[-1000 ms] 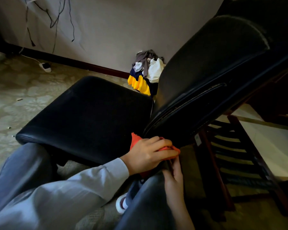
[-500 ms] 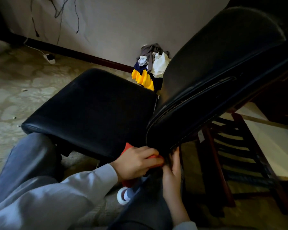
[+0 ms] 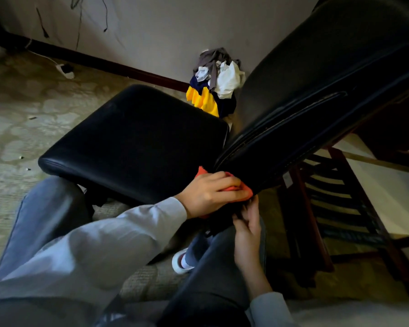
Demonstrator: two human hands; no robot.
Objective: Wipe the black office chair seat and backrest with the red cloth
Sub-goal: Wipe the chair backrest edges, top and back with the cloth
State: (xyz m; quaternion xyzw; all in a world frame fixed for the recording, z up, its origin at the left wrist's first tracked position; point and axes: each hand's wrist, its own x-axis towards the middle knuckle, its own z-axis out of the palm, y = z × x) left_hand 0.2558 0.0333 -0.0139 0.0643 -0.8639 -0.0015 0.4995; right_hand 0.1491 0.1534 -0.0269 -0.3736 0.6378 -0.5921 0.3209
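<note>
The black office chair lies tipped, its seat (image 3: 137, 142) to the left and its backrest (image 3: 316, 95) rising to the right. My left hand (image 3: 213, 193) presses the red cloth (image 3: 240, 191) against the lower edge of the backrest, fingers curled over the cloth. Most of the cloth is hidden under that hand; a corner shows above the wrist. My right hand (image 3: 248, 227) sits just below, its fingers reaching up to a dark part under the backrest's bottom edge. Whether it holds that part is hidden in shadow.
A pile of clothes (image 3: 213, 83), yellow, navy and white, lies against the wall behind the chair. A dark wooden slatted chair (image 3: 335, 208) stands at the right. A white plug and cable (image 3: 65, 70) lie on the floor at the back left. My knees fill the foreground.
My left hand has slid the red cloth a short way back and forth along the backrest's lower edge. My right hand stays just beneath. The camera view has shifted slightly.
</note>
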